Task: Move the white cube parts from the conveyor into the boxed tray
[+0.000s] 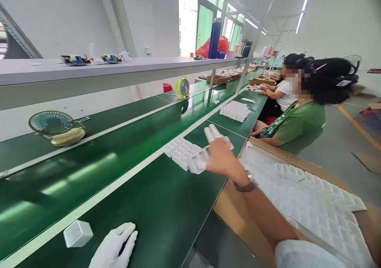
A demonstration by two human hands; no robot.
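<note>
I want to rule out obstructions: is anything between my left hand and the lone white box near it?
Nothing visible: only green tabletop lies between the left hand and the box. The right hand is farther up the table, beside the grouped boxes, away from that gap.

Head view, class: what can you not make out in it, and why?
All in the head view:
Held white boxes: exact number, partly covered by the right hand.
Left hand: wrist, cut off by the bottom edge.
Near carton: whatever lies under its top pieces, which hide it.
Far carton: contents, too small.
</note>
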